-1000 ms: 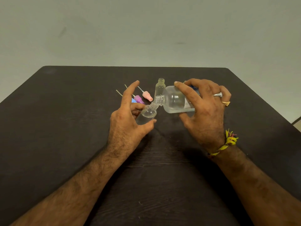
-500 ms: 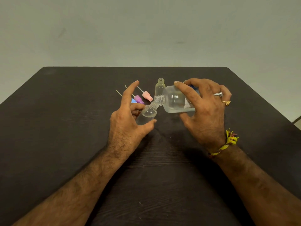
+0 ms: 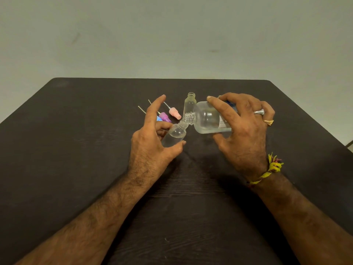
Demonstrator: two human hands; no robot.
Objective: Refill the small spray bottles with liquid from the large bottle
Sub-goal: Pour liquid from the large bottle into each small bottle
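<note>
My right hand (image 3: 243, 131) grips the large clear bottle (image 3: 207, 118), tipped on its side with its threaded mouth pointing left. Its mouth meets the open neck of a small clear spray bottle (image 3: 174, 133), tilted up to the right. My left hand (image 3: 150, 144) holds that small bottle between thumb and curled fingers, with the index finger raised straight. A second small clear bottle (image 3: 190, 104) stands upright and uncapped just behind the two necks.
Three spray tops with thin dip tubes lie on the dark table (image 3: 76, 150) behind my left hand: a pink one (image 3: 174, 112), a purple one (image 3: 164, 117) and a blue one (image 3: 158, 118), mostly hidden. A pale wall rises beyond the table's far edge.
</note>
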